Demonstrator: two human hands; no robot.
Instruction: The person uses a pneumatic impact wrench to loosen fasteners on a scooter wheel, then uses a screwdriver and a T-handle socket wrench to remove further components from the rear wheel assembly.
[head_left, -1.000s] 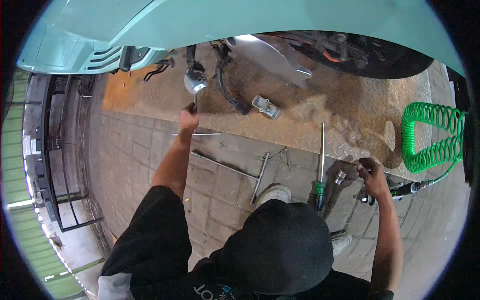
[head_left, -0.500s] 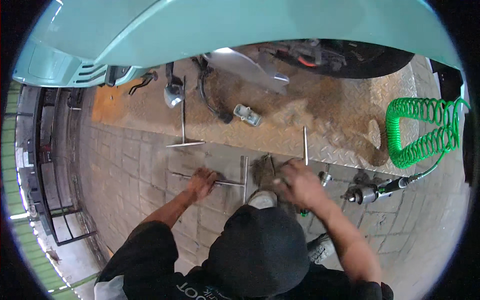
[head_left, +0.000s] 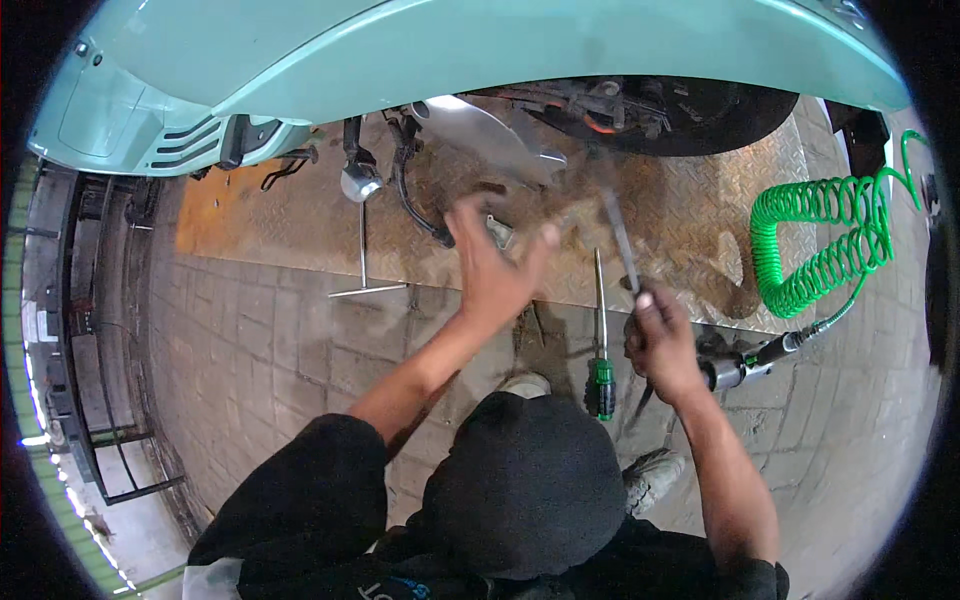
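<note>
My left hand [head_left: 495, 275] is raised with its fingers spread, slightly blurred and holding nothing. It hovers over a small grey metal part [head_left: 499, 233], which its fingers partly hide. My right hand [head_left: 662, 345] grips a T-handle wrench [head_left: 620, 228] near its handle; the shaft points away toward the underside of the teal scooter body [head_left: 560, 60]. Just left of that hand, a screwdriver [head_left: 604, 385] with a green and black handle lies with its tip on the metal plate. Behind the right hand is a partly hidden air tool [head_left: 735, 371].
A second T-handle wrench [head_left: 364, 250] lies across the edge of the rusty tread plate [head_left: 260, 240]. A dark cable [head_left: 415, 200] hangs from the scooter near a wheel [head_left: 720, 120]. At the right is a coiled green air hose [head_left: 770, 260]; a black metal frame [head_left: 90, 420] stands left.
The T-handle wrench has left the paving beside my left hand and is now in my right hand. My left hand has moved up and right, opening over the grey part.
</note>
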